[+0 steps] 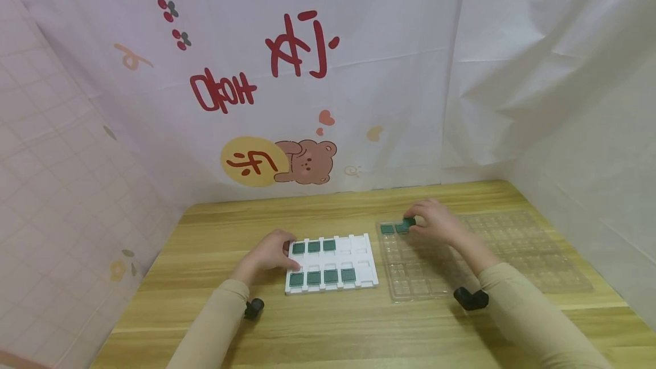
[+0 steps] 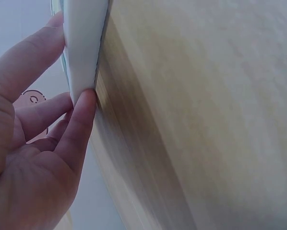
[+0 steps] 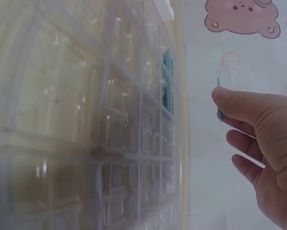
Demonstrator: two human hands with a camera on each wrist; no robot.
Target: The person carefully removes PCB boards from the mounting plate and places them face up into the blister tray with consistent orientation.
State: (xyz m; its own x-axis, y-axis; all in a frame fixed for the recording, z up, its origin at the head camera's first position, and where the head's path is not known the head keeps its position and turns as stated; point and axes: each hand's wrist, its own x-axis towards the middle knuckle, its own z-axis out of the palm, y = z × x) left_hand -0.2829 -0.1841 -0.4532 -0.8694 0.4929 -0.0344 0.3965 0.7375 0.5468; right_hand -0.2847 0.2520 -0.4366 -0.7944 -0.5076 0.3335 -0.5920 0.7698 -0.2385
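Observation:
My left hand [image 1: 270, 252] grips the left end of a white tray [image 1: 366, 275], thumb on top and fingers at its edge, as the left wrist view of the white tray [image 2: 86, 43] shows. Small green circuit boards [image 1: 330, 276] sit in its slots, three in the far row and several in the near row. Over the far edge of a clear plastic blister tray [image 1: 402, 286], my right hand [image 1: 435, 221] pinches one green circuit board [image 3: 219, 100] between thumb and forefinger, seen edge-on in the right wrist view. Two more boards [image 1: 386, 229] lie in that tray's far left corner.
Another clear compartment tray [image 1: 543, 261] lies on the right, beside the first. All of it rests on a wood-grain table [image 1: 328, 329]. A printed white curtain [image 1: 389, 73] hangs behind the table and at its sides. Black wrist devices [image 1: 471, 299] are worn at both sleeves.

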